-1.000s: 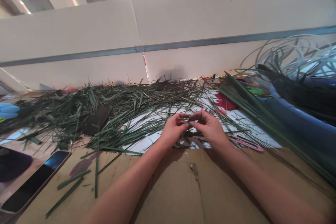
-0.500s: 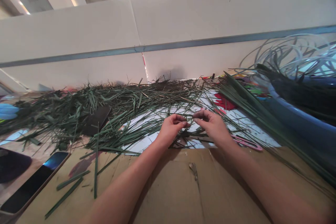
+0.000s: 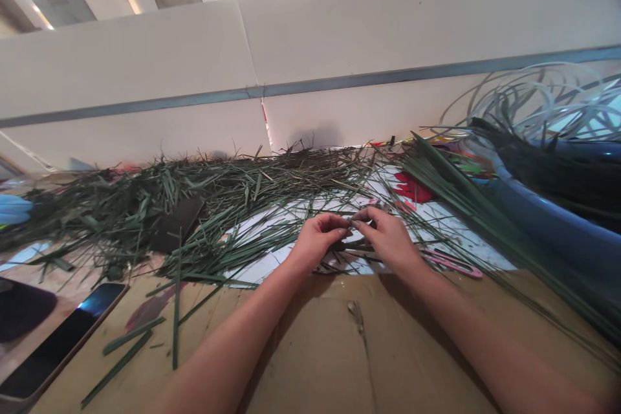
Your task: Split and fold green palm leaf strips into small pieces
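My left hand [image 3: 323,236] pinches thumb against fingers above the edge of a cardboard sheet [image 3: 310,343]. Opposite it, my right hand [image 3: 383,233] is pinched in the same way, and the fingertips of both nearly meet. Whatever lies between them is too small and too covered to make out. Under and around the hands are thin dark green leaf strips [image 3: 262,239], scattered over white paper [image 3: 255,217]. Pink-handled scissors [image 3: 456,263] lie just right of my right wrist, partly under stray strips.
A heap of green leaves [image 3: 121,197] runs along the white wall, with a dark flat block [image 3: 177,225] on it. A phone [image 3: 61,343] lies at left. At right stand a blue basin [image 3: 548,207], long leaves [image 3: 466,200] and coiled clear strands [image 3: 533,97]. A red piece [image 3: 412,187] lies behind.
My right hand has moved slightly left, closing the small gap to my left hand so the fingertips almost touch. The surrounding things lie as before.
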`<state>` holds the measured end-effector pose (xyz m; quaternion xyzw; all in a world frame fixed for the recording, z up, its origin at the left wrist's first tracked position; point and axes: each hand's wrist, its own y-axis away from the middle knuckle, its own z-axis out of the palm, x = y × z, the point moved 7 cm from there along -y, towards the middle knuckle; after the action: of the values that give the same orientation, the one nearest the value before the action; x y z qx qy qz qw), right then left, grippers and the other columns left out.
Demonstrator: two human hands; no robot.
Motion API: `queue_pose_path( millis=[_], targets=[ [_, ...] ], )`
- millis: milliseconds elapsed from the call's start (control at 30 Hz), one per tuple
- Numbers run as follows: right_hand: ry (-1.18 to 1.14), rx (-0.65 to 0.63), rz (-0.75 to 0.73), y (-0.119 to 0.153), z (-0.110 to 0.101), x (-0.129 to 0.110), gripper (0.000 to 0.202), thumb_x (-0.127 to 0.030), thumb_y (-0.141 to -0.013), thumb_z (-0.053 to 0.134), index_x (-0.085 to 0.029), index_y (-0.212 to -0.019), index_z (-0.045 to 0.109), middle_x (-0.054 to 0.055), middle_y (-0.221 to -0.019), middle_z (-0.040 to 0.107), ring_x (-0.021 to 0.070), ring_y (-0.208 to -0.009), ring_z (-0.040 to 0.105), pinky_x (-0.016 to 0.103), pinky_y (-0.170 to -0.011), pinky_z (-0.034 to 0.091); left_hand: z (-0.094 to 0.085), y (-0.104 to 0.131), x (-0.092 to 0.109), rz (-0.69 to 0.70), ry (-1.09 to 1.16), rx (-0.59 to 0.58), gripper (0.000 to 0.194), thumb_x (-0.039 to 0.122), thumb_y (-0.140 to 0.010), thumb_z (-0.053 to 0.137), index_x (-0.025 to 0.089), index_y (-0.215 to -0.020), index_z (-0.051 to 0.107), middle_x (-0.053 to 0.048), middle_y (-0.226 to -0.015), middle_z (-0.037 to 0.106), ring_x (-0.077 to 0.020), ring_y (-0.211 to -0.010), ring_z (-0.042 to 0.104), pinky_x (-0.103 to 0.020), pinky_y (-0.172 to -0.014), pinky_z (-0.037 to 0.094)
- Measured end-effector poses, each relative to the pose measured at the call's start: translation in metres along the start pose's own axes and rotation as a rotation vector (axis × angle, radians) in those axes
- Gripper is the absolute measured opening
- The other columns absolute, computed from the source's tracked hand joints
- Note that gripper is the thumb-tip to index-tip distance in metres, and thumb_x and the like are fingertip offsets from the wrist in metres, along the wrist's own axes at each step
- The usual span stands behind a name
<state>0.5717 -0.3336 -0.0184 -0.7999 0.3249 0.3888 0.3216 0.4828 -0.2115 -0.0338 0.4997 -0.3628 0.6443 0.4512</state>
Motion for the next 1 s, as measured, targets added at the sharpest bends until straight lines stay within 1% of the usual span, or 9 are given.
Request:
queue_pose_path(
  millis=[100, 167, 233, 333, 467, 667, 833, 1000],
  targets=[
    [-0.040, -0.081, 0.045, 0.0039, 0.0082, -0.0008, 0.020, -0.038, -0.082, 0.057, -0.022, -0.089, 0.066, 0.001, -0.076, 0.069, 0.0166, -0.055, 0.059, 0.031, -0.058, 0.043, -0.0019, -0.0006, 0.0012, 0.040, -0.027, 0.011, 0.033, 0.029, -0.060, 0.087, 0.014, -0.080, 0.066, -0.002, -0.078, 0.070, -0.0132, -0.073, 0.065, -0.028, -0.078, 0.050],
    [-0.089, -0.109, 0.047, 0.0052, 0.0108, -0.0026, 0.019, -0.038, -0.081, 0.056, -0.022, -0.089, 0.065, 0.000, -0.079, 0.069, 0.0154, -0.054, 0.058, 0.030, -0.056, 0.044, -0.0052, -0.0002, 0.0009, 0.041, -0.049, 0.046, 0.036, 0.028, -0.060, 0.086, 0.015, -0.083, 0.062, -0.001, -0.074, 0.069, -0.0128, -0.071, 0.064, -0.027, -0.074, 0.048],
    [-0.131, -0.123, 0.044, 0.0053, 0.0114, -0.0046, 0.019, -0.038, -0.080, 0.057, -0.022, -0.087, 0.064, 0.000, -0.081, 0.068, 0.0152, -0.055, 0.059, 0.029, -0.056, 0.044, -0.0072, 0.0005, -0.0003, 0.020, -0.061, 0.065, 0.040, 0.028, -0.062, 0.086, 0.016, -0.091, 0.061, 0.000, -0.071, 0.068, -0.0130, -0.068, 0.063, -0.027, -0.071, 0.046],
    [-0.186, -0.140, 0.058, 0.0045, 0.0112, -0.0063, 0.020, -0.040, -0.077, 0.060, -0.022, -0.084, 0.064, 0.001, -0.079, 0.067, 0.0153, -0.056, 0.058, 0.029, -0.056, 0.045, -0.0062, 0.0013, -0.0009, -0.008, -0.055, 0.048, 0.046, 0.030, -0.063, 0.086, 0.015, -0.099, 0.062, -0.002, -0.072, 0.069, -0.0140, -0.069, 0.064, -0.027, -0.071, 0.045],
    [-0.260, -0.178, 0.070, 0.0032, 0.0116, -0.0084, 0.022, -0.042, -0.073, 0.063, -0.021, -0.079, 0.063, 0.000, -0.073, 0.065, 0.0150, -0.055, 0.055, 0.028, -0.053, 0.043, -0.0054, 0.0014, -0.0017, -0.034, -0.026, 0.046, 0.046, 0.033, -0.059, 0.088, 0.012, -0.093, 0.066, -0.004, -0.074, 0.070, -0.0143, -0.069, 0.064, -0.028, -0.072, 0.046],
    [-0.255, -0.216, 0.091, 0.0005, 0.0115, -0.0056, 0.023, -0.042, -0.069, 0.064, -0.020, -0.076, 0.065, -0.001, -0.065, 0.063, 0.0133, -0.051, 0.050, 0.027, -0.050, 0.038, -0.0057, 0.0001, -0.0032, -0.013, 0.006, 0.051, 0.045, 0.034, -0.056, 0.090, 0.014, -0.089, 0.066, -0.003, -0.073, 0.069, -0.0132, -0.068, 0.063, -0.027, -0.070, 0.046],
    [-0.264, -0.242, 0.123, -0.0003, 0.0117, -0.0048, 0.025, -0.041, -0.066, 0.067, -0.019, -0.077, 0.067, 0.000, -0.066, 0.063, 0.0127, -0.051, 0.050, 0.027, -0.049, 0.037, -0.0070, 0.0000, -0.0030, -0.003, 0.010, 0.079, 0.037, 0.030, -0.055, 0.089, 0.014, -0.078, 0.064, -0.001, -0.072, 0.067, -0.0125, -0.068, 0.062, -0.027, -0.071, 0.047],
    [-0.429, -0.259, 0.176, 0.0007, 0.0118, -0.0061, 0.028, -0.039, -0.064, 0.076, -0.019, -0.081, 0.066, 0.000, -0.071, 0.066, 0.0116, -0.052, 0.050, 0.026, -0.048, 0.037, -0.0082, 0.0005, -0.0029, -0.025, 0.020, 0.100, 0.036, 0.030, -0.058, 0.088, 0.014, -0.078, 0.063, -0.003, -0.070, 0.068, -0.0133, -0.067, 0.063, -0.026, -0.070, 0.046]
  ],
)
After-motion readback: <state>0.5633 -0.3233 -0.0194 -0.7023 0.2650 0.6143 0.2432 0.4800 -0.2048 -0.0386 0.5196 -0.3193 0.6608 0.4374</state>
